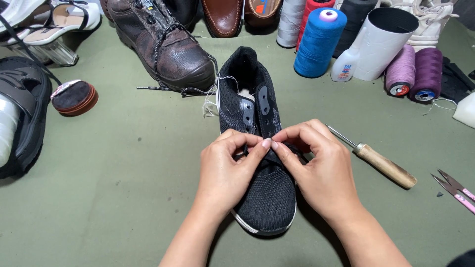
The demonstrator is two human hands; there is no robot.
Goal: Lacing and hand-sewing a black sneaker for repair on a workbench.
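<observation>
Pinching with both hands, we work at the middle of a black knit sneaker [267, 198] that lies on the green table [123, 198], toe pointing to six o'clock and heel opening to twelve. Our left hand [227, 170] has thumb and forefinger pressed together over the lacing area, and our right hand [316, 168] meets it fingertip to fingertip, its fingers closed the same way; what sits between the fingertips is too small to tell, though it looks like a black lace. At three o'clock from the shoe lies an awl [381, 163] with a wooden handle, near our right hand but not touching it, and farther out at four o'clock a pair of pink thread snips [457, 190]. At eleven o'clock stands a brown lace-up boot [163, 44]. At one o'clock stands a blue thread cone [319, 42], with a small white bottle [345, 64] and two purple spools [413, 71] beside it. A round tin [74, 97] sits at ten o'clock.
</observation>
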